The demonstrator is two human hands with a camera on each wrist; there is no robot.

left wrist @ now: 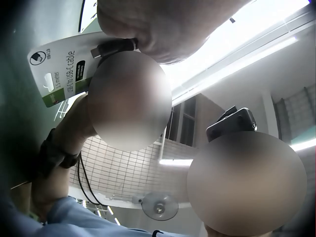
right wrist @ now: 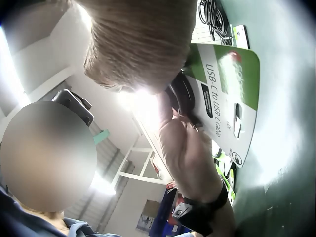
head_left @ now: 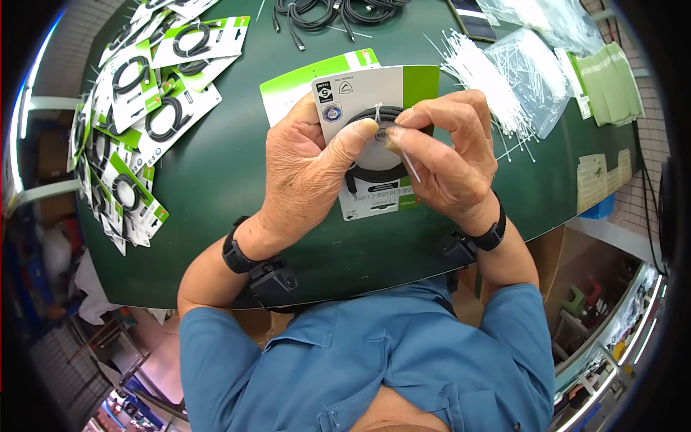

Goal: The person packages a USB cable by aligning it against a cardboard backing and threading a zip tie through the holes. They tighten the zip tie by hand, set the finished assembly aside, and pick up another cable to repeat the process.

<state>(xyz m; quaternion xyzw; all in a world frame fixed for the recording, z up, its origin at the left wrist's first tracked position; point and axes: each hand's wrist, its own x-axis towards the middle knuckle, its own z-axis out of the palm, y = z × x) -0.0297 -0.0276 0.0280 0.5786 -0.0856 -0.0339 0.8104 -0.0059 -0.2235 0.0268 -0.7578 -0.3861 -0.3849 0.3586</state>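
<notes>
My left hand [head_left: 306, 165] grips a white-and-green USB-C cable card [head_left: 356, 90] by its left side, thumb lying over the front. A black cable [head_left: 378, 175] is coiled on the card, one plug hanging down at the lower left. In the right wrist view the card's printed end [right wrist: 217, 94] faces the camera. Fingers and thumb of my right hand [head_left: 461, 158] are pinched together at the coil's middle. From them a thin white cable tie [head_left: 412, 167] sticks out. Another white tie knot [head_left: 378, 111] sits on the coil's upper part.
Finished-looking carded cables [head_left: 129, 108] lie heaped on the left of the green table [head_left: 216, 237]. Behind the card is another green card [head_left: 288, 86]. Loose black cables [head_left: 317, 18] lie at the back. White cable ties [head_left: 482, 79], plastic bags [head_left: 533, 72] and green cards [head_left: 612, 83] are at right.
</notes>
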